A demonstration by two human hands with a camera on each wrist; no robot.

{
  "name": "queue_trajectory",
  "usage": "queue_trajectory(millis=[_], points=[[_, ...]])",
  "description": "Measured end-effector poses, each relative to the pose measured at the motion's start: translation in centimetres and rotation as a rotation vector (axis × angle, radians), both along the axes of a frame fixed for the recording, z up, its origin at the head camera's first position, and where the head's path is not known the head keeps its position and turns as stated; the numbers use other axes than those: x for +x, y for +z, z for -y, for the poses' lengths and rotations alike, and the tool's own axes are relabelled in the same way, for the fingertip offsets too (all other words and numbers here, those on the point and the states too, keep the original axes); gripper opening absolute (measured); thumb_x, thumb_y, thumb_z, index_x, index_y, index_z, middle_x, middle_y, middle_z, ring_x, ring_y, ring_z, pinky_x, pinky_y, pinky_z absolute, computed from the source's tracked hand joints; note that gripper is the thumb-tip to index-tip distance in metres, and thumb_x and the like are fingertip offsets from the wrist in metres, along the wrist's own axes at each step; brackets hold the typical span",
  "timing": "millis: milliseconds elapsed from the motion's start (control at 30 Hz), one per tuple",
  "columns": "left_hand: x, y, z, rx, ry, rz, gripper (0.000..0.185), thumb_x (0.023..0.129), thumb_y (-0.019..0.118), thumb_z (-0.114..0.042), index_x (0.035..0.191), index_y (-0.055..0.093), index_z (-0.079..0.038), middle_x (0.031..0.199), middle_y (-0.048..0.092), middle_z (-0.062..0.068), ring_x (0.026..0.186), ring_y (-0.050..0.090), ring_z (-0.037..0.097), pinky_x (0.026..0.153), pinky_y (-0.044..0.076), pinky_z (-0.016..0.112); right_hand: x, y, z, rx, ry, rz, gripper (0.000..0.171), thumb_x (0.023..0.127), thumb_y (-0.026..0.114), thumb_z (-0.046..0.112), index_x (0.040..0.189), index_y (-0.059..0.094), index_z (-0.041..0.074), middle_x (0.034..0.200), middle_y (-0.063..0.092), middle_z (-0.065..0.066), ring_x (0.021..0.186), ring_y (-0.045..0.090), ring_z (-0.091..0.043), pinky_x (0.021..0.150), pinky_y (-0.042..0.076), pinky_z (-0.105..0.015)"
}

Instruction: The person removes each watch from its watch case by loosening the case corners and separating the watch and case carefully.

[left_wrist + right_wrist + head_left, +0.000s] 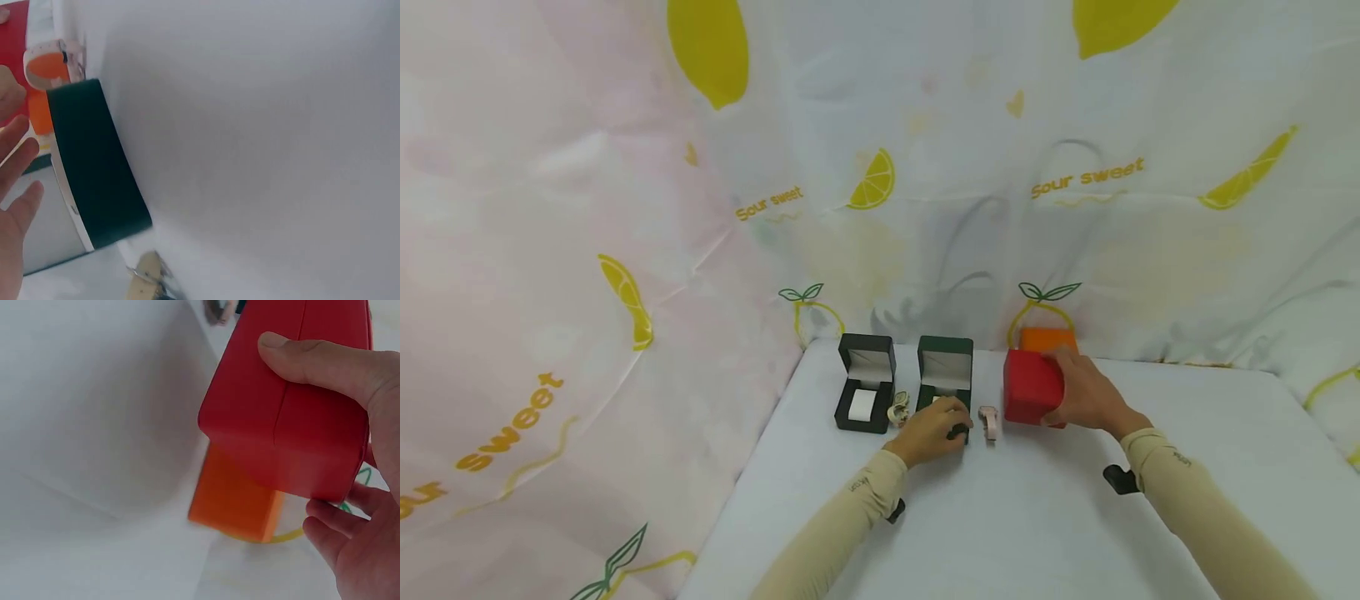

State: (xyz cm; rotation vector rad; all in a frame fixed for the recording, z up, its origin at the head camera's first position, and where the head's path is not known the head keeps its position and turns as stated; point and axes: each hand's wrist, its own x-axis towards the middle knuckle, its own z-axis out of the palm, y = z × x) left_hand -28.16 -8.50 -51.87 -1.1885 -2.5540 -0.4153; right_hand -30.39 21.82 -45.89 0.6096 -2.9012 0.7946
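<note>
My right hand point(1086, 392) grips a closed red box point(1028, 387). The right wrist view shows its thumb point(312, 359) pressed along one face of the box, its fingers round the far side. Over the front of a green watch box point(945, 358) is my left hand point(931, 431). That box has its lid raised, and the hand hides much of its base. Seen from the left wrist, the fingers point(19, 150) are spread loosely beside the green box. A pink watch point(990, 423) lies between the green and red boxes.
At the left, a black watch box point(863, 412) stands with its lid up and a white cushion inside. A cream-and-gold watch point(898, 408) lies beside it. An orange box point(1048, 338) stands behind the red one, near the patterned backdrop point(925, 250).
</note>
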Motion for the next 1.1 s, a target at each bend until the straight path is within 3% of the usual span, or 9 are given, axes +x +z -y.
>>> queue_trajectory(millis=[167,333,567,767,933,1100], points=[[0.3,0.2,-1.5,0.075,-0.02,0.051,0.024,0.086,0.072,-0.019,0.109,0.068,-0.012,0.111,0.058,-0.004,0.105,0.056,0.005,0.093,0.043,0.012,1.4,-1.7,-0.5,0.001,-0.001,0.045,0.1,0.055,0.095,0.028,0.134,0.037,0.007,0.125,0.048,-0.015,0.111,0.044,-0.037,0.076,0.054,-0.054],[0.3,0.6,-3.3,0.101,-0.006,0.186,0.04,0.084,0.077,-0.025,0.117,0.063,-0.008,0.119,0.057,-0.001,0.108,0.057,0.011,0.098,0.04,0.014,2.2,-2.9,-0.8,-0.009,-0.016,0.106,0.102,0.052,0.096,0.028,0.134,0.038,0.008,0.126,0.048,-0.013,0.114,0.043,-0.036,0.077,0.054,-0.053],[-0.4,0.9,-6.6,0.054,0.082,0.337,0.075,0.078,0.082,-0.039,0.136,0.051,-0.004,0.132,0.054,0.003,0.115,0.054,0.01,0.099,0.041,0.017,2.8,-3.8,-1.4,-0.025,-0.017,0.114,0.099,0.052,0.096,0.028,0.13,0.038,0.01,0.126,0.049,-0.014,0.113,0.043,-0.038,0.078,0.053,-0.054],[-1.1,1.2,-8.7,0.069,0.146,0.46,0.088,0.071,0.088,-0.035,0.143,0.044,-0.009,0.141,0.048,0.001,0.122,0.051,0.011,0.101,0.04,0.019,3.1,-4.2,-1.6,-0.037,-0.005,0.125,0.097,0.052,0.096,0.027,0.129,0.039,0.01,0.125,0.049,-0.013,0.112,0.042,-0.037,0.078,0.053,-0.053],[-2.1,0.8,-9.7,0.113,0.121,0.545,0.093,0.068,0.091,-0.029,0.145,0.041,-0.015,0.141,0.046,-0.004,0.123,0.048,0.009,0.099,0.041,0.018,2.9,-4.3,-1.9,-0.053,0.009,0.124,0.098,0.053,0.096,0.027,0.13,0.038,0.01,0.127,0.048,-0.013,0.113,0.041,-0.037,0.078,0.053,-0.053],[-3.2,0.1,-10.2,0.124,0.085,0.562,0.101,0.062,0.094,-0.031,0.145,0.039,-0.015,0.138,0.048,-0.006,0.123,0.046,0.006,0.102,0.039,0.021,2.7,-4.3,-2.2,-0.088,0.028,0.135,0.101,0.052,0.096,0.027,0.132,0.038,0.009,0.129,0.047,-0.014,0.116,0.04,-0.037,0.08,0.053,-0.054]])
